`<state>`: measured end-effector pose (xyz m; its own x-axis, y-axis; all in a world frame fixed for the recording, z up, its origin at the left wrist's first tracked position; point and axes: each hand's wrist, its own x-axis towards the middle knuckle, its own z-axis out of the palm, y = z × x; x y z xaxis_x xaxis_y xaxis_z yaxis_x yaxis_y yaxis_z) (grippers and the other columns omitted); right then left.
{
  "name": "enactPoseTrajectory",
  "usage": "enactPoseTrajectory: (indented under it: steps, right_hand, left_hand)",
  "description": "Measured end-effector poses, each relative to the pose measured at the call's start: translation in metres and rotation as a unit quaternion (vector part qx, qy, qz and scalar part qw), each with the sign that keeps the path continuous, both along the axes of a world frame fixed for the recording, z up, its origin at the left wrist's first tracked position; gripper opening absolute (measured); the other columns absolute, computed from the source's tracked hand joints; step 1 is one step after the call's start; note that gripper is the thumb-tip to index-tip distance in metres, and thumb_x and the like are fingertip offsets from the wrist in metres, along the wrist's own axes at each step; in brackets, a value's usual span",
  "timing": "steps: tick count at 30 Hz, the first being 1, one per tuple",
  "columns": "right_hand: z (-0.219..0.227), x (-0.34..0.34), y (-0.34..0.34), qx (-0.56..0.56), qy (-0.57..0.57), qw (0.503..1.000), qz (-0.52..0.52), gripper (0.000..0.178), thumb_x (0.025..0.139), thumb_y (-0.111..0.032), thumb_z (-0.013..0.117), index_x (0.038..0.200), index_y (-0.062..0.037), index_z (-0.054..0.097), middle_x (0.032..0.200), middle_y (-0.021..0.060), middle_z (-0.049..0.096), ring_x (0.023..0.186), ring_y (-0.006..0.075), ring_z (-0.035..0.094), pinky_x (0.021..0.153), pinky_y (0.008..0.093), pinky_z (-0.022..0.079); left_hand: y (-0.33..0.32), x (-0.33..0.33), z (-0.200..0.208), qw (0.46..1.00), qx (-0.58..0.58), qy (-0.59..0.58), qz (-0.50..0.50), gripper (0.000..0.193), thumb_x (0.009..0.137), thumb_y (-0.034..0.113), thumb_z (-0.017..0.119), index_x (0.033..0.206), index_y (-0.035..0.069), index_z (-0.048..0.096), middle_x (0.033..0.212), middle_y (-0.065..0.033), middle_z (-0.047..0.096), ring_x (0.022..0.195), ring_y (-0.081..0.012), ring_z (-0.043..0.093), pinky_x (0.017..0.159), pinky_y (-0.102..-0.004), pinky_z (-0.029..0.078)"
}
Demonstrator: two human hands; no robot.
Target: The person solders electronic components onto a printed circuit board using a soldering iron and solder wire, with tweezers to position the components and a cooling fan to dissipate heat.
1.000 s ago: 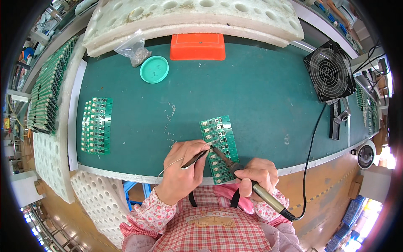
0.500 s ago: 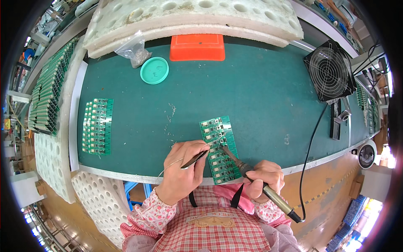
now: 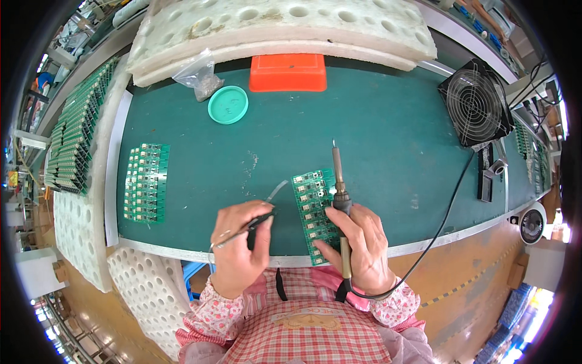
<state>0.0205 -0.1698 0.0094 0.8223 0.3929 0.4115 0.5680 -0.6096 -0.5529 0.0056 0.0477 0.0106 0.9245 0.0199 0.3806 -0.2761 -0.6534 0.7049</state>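
My left hand [image 3: 239,239] is closed around dark tweezers [image 3: 253,223], left of the green circuit board panel [image 3: 309,221]. A thin strand of solder wire [image 3: 277,192] sticks out past its fingers toward the panel, smeared by motion. In my right hand [image 3: 361,246] is a soldering iron [image 3: 339,176], held nearly upright with its bare tip pointing away from me, above the panel's right edge. The right thumb rests on the near part of the panel, which lies slightly tilted at the table's front edge and is partly hidden by that hand.
Another board panel [image 3: 145,182] lies at the left. Toward the back are a turquoise lid [image 3: 228,105], a clear bag of small parts [image 3: 203,79] and an orange bin [image 3: 288,73]. A black fan [image 3: 476,103] stands right, near the iron's cable [image 3: 445,224]. Foam blocks [image 3: 279,33] border the table.
The iron has swung from touching the panel to pointing away from me. My left hand has drawn back left with the tweezers and wire. My right thumb now touches the panel.
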Motion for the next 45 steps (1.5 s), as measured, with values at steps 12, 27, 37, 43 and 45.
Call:
enactPoseTrajectory:
  steps: [12,27,37,43,45]
  right_hand:
    - [-0.001,0.022,0.010,0.016,-0.028,0.998,-0.053,0.063,0.072,-0.007,0.084,0.128,-0.0024,0.057,0.107,0.0157,0.066,0.094,0.0324,0.065,0.087,0.0433,0.053]
    - [-0.002,0.021,0.007,0.063,-0.040,0.994,-0.080,0.057,0.074,-0.001,0.082,0.124,0.0015,0.055,0.102,0.0142,0.068,0.082,0.0272,0.068,0.070,0.0342,0.055]
    - [-0.002,0.019,0.007,0.082,-0.015,0.992,-0.092,0.056,0.074,-0.002,0.082,0.124,-0.0012,0.057,0.095,0.0131,0.067,0.079,0.0256,0.068,0.069,0.0331,0.055]
    - [-0.004,0.020,0.007,0.087,-0.020,0.992,-0.092,0.056,0.074,-0.002,0.082,0.125,-0.0019,0.058,0.093,0.0126,0.067,0.079,0.0249,0.067,0.069,0.0328,0.055]
    - [-0.003,0.020,0.007,0.085,-0.020,0.992,-0.092,0.056,0.074,-0.002,0.082,0.125,-0.0020,0.058,0.093,0.0126,0.067,0.079,0.0249,0.067,0.069,0.0328,0.055]
  left_hand:
    - [0.014,-0.002,-0.005,0.999,0.039,-0.008,0.032,0.021,0.081,-0.004,0.069,0.099,0.005,0.065,0.098,-0.0059,0.071,0.086,-0.0248,0.066,0.083,-0.0359,0.045]
    - [0.013,-0.001,-0.006,0.998,0.060,-0.010,-0.033,0.017,0.082,0.000,0.068,0.097,0.007,0.066,0.095,-0.0053,0.070,0.086,-0.0252,0.064,0.082,-0.0372,0.043]
    - [0.012,0.000,-0.006,0.997,0.065,-0.010,-0.028,0.017,0.082,-0.001,0.068,0.097,0.007,0.066,0.095,-0.0056,0.069,0.085,-0.0252,0.064,0.082,-0.0372,0.044]
    - [0.011,0.000,-0.005,0.998,0.061,-0.009,-0.024,0.016,0.082,-0.002,0.068,0.095,0.007,0.066,0.094,-0.0056,0.069,0.084,-0.0252,0.064,0.082,-0.0372,0.044]
    - [0.011,0.000,-0.005,0.998,0.062,-0.008,-0.022,0.015,0.082,-0.002,0.068,0.095,0.007,0.066,0.094,-0.0056,0.069,0.083,-0.0252,0.064,0.082,-0.0372,0.044]
